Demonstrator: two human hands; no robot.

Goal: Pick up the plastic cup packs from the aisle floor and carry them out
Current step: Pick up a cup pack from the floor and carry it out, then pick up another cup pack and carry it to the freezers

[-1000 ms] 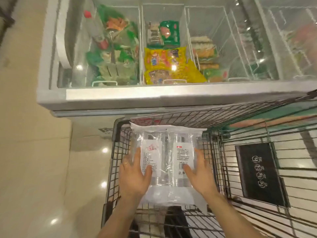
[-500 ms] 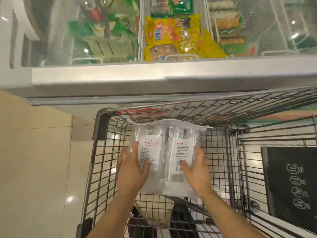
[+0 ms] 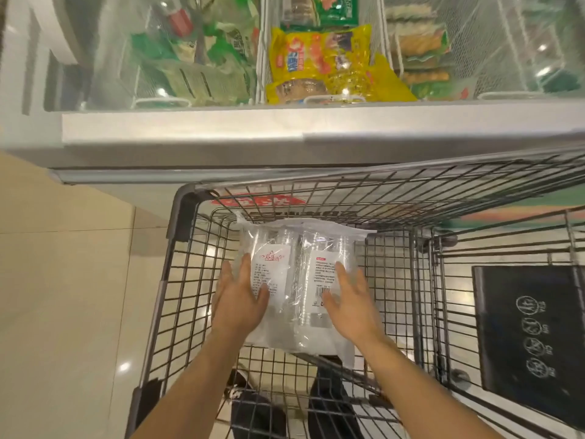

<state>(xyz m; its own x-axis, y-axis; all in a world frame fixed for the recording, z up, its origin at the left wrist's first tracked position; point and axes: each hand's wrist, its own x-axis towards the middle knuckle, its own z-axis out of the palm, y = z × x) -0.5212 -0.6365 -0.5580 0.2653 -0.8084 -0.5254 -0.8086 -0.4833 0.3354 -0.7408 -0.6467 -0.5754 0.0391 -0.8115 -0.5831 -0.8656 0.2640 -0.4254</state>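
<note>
Clear plastic lies under both hands. The left hand (image 3: 239, 301) rests flat on the left half of the plastic cup packs (image 3: 300, 280), fingers straight, thumb spread across a white label. The right hand (image 3: 353, 308) lies flat on the right half, fingers straight and slightly fanned. Neither hand curls round the packs; the 2 hands are apart, 1 on each side.

The packs, 2 labelled sleeves of stacked cups side by side, lie inside the shopping cart (image 3: 185, 213), toward its front left corner. Whether they rest on the cart's wire floor cannot be told.

A red sign (image 3: 258, 201) hangs on the cart's front wall. A black panel (image 3: 531, 337) with 4 white round symbols sits at the cart's right side. A chest freezer (image 3: 285, 131) stands directly ahead of the cart; a yellow bag (image 3: 319, 61) shows under its glass. Beige floor tile (image 3: 63, 280) lies left of the cart.
</note>
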